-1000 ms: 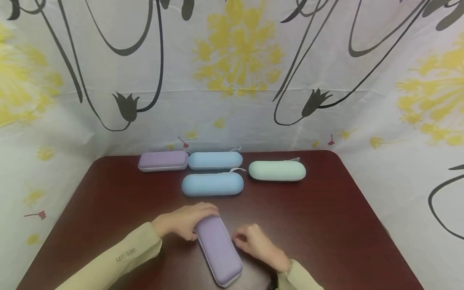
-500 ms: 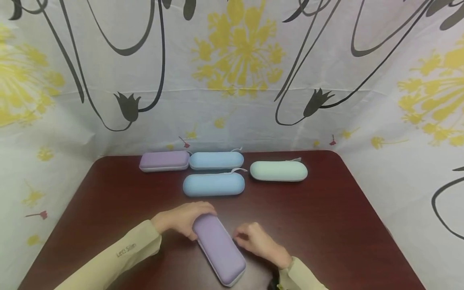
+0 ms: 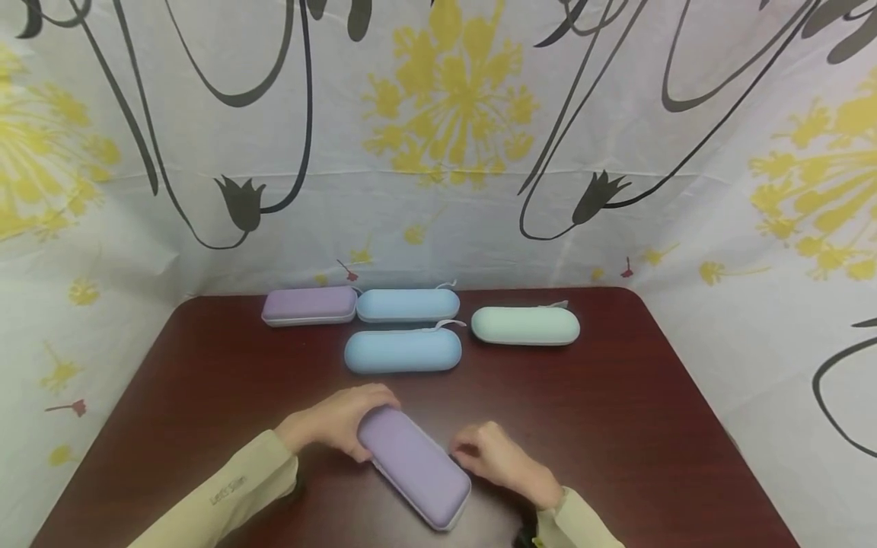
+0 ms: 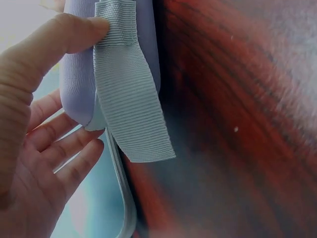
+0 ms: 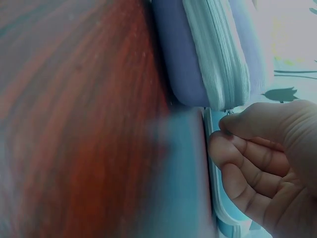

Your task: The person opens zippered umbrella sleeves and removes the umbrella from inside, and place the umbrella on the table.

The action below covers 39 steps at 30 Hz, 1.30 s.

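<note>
A purple zippered glasses case [image 3: 414, 468] lies slantwise near the front of the table. My left hand [image 3: 339, 422] grips its far end; the left wrist view shows the thumb on a grey ribbon strap [image 4: 131, 99] and the other fingers spread behind the case. At the case's right side is my right hand [image 3: 496, 460], fingers curled. In the right wrist view its thumb and forefinger pinch together at the zipper [image 5: 223, 59], where a tiny bit of the metal pull shows; the rest is hidden by the fingertips. The zipper looks closed there.
Toward the back of the dark red table [image 3: 617, 426] lie another purple case [image 3: 310, 306], a blue case [image 3: 408, 305], a second blue case [image 3: 403, 351] in front of it, and a mint green case [image 3: 525, 326]. A patterned white cloth [image 3: 438, 228] hangs behind and along the sides.
The purple case has turned on the table, its far end moving left and its near end right. My left hand has shifted left with it; my right hand has moved slightly right.
</note>
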Each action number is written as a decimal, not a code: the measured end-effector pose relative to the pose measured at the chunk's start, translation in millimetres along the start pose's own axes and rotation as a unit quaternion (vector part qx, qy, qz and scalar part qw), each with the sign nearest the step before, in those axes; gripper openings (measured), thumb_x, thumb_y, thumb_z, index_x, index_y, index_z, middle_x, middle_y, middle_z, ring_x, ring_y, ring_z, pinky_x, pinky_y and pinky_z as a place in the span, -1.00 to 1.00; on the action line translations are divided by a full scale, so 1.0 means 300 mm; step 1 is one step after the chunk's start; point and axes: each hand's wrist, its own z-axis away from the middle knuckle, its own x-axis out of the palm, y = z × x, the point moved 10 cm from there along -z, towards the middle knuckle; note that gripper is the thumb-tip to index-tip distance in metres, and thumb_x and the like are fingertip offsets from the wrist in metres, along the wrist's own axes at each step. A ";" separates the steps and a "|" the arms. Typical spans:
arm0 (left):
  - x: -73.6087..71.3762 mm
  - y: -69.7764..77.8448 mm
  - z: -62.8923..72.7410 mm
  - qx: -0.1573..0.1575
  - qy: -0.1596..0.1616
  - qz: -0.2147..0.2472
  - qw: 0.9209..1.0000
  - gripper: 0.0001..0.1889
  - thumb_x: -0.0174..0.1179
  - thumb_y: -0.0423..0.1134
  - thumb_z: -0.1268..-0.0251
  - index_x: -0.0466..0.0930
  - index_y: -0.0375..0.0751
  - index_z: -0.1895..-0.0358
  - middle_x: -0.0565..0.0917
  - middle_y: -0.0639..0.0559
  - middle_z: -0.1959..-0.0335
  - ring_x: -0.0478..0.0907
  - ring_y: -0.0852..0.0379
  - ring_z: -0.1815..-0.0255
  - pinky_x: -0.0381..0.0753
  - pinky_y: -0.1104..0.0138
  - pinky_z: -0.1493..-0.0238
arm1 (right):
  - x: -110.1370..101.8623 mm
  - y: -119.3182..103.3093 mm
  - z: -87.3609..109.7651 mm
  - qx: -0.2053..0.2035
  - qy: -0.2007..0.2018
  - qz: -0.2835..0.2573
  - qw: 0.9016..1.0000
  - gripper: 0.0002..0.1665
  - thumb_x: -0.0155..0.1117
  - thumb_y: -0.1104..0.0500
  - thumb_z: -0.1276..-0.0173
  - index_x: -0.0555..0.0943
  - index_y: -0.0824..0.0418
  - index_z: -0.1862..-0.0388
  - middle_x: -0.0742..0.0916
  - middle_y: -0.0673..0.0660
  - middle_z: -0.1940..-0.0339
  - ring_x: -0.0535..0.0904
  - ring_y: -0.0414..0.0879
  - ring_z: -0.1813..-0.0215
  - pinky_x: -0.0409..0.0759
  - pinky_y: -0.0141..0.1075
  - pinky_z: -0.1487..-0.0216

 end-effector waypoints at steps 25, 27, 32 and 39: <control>-0.020 -0.027 0.074 -0.059 0.151 -0.008 0.987 -0.24 0.52 0.00 0.55 0.50 -0.13 0.04 0.51 0.16 0.15 0.46 0.25 0.18 0.52 0.33 0.16 | -0.088 0.115 0.042 0.061 0.020 0.037 0.997 -0.85 0.35 0.41 -0.03 0.64 0.17 0.48 0.68 -0.06 0.50 0.59 -0.27 0.40 0.55 -0.45 0.35; -0.023 -0.030 0.081 -0.069 0.167 -0.012 0.984 -0.24 0.52 0.00 0.56 0.50 -0.14 0.05 0.51 0.16 0.17 0.46 0.25 0.21 0.52 0.33 0.19 | -0.098 0.128 0.048 0.074 0.025 0.041 0.996 -0.85 0.36 0.40 -0.04 0.64 0.17 0.48 0.68 -0.06 0.50 0.58 -0.28 0.40 0.56 -0.43 0.35; -0.020 -0.044 0.097 -0.108 0.194 -0.019 0.975 -0.25 0.52 0.01 0.57 0.51 -0.15 0.07 0.51 0.16 0.19 0.45 0.26 0.24 0.53 0.34 0.23 | -0.106 0.153 0.053 0.106 0.030 0.043 0.993 -0.88 0.34 0.39 -0.05 0.65 0.18 0.48 0.69 -0.05 0.49 0.56 -0.31 0.40 0.56 -0.41 0.37; -0.019 -0.040 0.113 -0.154 0.235 -0.038 0.959 -0.23 0.52 0.01 0.61 0.51 -0.18 0.08 0.52 0.13 0.22 0.46 0.23 0.27 0.54 0.34 0.31 | -0.117 0.164 0.053 0.120 0.054 0.062 0.989 -0.87 0.36 0.41 -0.02 0.65 0.20 0.50 0.69 -0.04 0.50 0.58 -0.26 0.41 0.57 -0.36 0.37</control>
